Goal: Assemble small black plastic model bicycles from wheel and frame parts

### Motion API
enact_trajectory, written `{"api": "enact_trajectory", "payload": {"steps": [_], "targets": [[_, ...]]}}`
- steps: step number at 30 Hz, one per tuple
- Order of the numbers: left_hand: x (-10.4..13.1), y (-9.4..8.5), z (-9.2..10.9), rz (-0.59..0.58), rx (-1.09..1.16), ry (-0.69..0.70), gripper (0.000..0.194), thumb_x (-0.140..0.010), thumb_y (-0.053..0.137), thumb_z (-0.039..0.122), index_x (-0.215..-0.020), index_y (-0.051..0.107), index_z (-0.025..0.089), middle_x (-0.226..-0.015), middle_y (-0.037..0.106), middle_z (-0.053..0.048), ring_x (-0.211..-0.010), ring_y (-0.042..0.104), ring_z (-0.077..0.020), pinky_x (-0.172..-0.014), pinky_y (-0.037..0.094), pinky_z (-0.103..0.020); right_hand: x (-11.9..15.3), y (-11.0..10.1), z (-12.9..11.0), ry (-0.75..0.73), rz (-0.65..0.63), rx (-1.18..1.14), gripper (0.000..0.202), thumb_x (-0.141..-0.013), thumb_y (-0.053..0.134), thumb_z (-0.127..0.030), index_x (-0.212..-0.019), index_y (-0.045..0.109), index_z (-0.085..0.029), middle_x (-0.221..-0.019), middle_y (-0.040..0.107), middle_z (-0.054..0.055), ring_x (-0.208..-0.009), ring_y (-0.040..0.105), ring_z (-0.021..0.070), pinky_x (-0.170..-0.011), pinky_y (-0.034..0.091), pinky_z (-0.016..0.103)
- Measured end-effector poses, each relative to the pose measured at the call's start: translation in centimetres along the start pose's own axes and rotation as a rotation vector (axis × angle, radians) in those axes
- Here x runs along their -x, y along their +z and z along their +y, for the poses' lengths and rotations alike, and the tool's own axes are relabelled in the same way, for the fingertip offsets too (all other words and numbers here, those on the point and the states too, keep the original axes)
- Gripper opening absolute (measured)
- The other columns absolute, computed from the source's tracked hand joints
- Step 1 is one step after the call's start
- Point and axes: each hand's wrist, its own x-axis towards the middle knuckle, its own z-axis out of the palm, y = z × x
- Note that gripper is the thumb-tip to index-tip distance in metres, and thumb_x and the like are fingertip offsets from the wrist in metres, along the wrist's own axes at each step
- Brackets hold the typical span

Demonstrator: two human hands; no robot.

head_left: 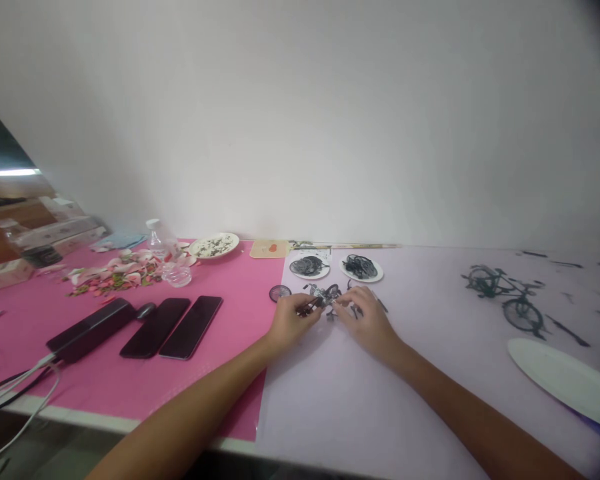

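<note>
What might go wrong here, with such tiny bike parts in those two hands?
1. The small metal assembly is pinched between the left hand and right hand; a slip might bend it or scatter bits.
2. The loose wheel lies apart on the pink mat and may roll away.
3. A sweeping wrist may tip the plates of black parts.

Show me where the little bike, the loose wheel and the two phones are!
Little bike (pixel 507 297), head view, on its frame between the wheels.
Loose wheel (pixel 280 293), head view, on its middle.
Two phones (pixel 173 327), head view, on the dark screens where they lie side by side.
</note>
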Motion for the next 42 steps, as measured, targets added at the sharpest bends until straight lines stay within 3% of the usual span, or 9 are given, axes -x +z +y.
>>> {"api": "enact_trajectory", "payload": {"steps": [9,18,26,42], "targets": [[0.06,-0.04,-0.20,-0.011,-0.026,0.025,0.027,-0.089,0.068,0.037,-0.075,0.070,0.014,-0.067,0.062,-0.002,-0.061,0.048,-0.0119,-0.058,0.036,-0.023,-0.14,-0.02,0.05,-0.008,-0.015,-0.008,0.023,-0.100,0.060,-0.033,-0.079,0.065,-0.023,-0.085,0.064,0.004,-0.091,0.057,0.0246,-0.084,0.046,0.040],[0.04,0.07,-0.28,-0.005,-0.031,0.030,0.028,-0.089,0.068,0.040,-0.077,0.073,0.015,-0.072,0.067,-0.004,-0.063,0.052,-0.0130,-0.059,0.037,-0.023,-0.14,-0.22,-0.14,0.010,-0.073,-0.037,0.031,-0.105,0.051,-0.035,-0.085,0.072,-0.024,-0.087,0.066,0.006,-0.090,0.057,0.0247,-0.083,0.048,0.041],[0.06,0.05,-0.11,-0.004,-0.028,0.027,0.027,-0.089,0.068,0.038,-0.079,0.074,0.014,-0.069,0.066,-0.004,-0.062,0.052,-0.0131,-0.059,0.038,-0.023,-0.05,-0.27,-0.48,0.035,-0.015,-0.024,0.013,-0.097,0.064,-0.033,-0.088,0.065,-0.024,-0.087,0.065,0.004,-0.089,0.060,0.0243,-0.083,0.048,0.039],[0.10,0.28,-0.09,-0.021,-0.046,0.011,0.033,-0.088,0.069,0.040,-0.068,0.062,0.015,-0.062,0.049,0.003,-0.061,0.041,-0.0105,-0.057,0.030,-0.023,-0.16,-0.24,-0.31,0.028,-0.061,-0.037,0.033,-0.104,0.053,-0.036,-0.075,0.061,-0.023,-0.077,0.060,0.003,-0.082,0.056,0.0231,-0.076,0.047,0.037]]}}
